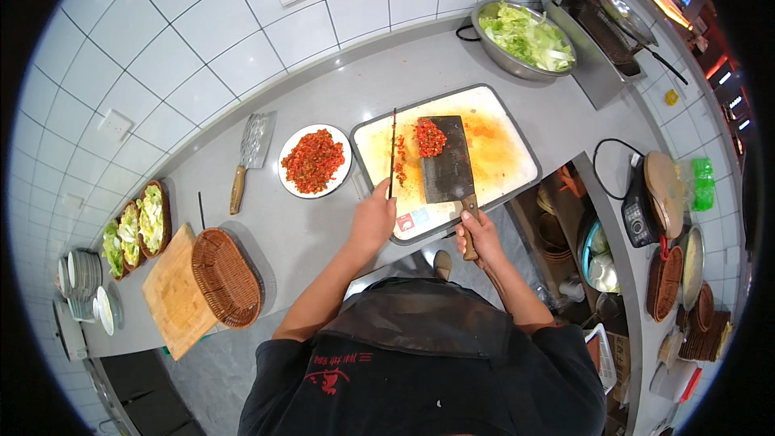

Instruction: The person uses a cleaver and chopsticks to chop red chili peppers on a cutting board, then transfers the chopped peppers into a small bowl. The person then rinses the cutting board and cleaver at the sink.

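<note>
My left hand (374,215) grips one end of a thin dark stick-like tool (394,139); whether it is a chopstick or a blade seen edge-on, I cannot tell. It lies over the left part of a white cutting board (508,154) with a dark rim. In my right hand (481,235) is the wooden handle of a cleaver (448,175), its broad dark blade flat above the board. A heap of chopped red pepper (430,137) rests on that blade. More red bits (399,160) lie between blade and stick. Left of the board, a white plate (315,195) carries chopped red pepper (313,160).
A second cleaver (251,151) lies farther left on the grey counter (315,224). Beyond it are a wicker basket (227,278), a wooden board (175,303) and several lettuce baskets (153,218). A metal bowl of lettuce (527,39) stands back right, beside a metal appliance (593,42).
</note>
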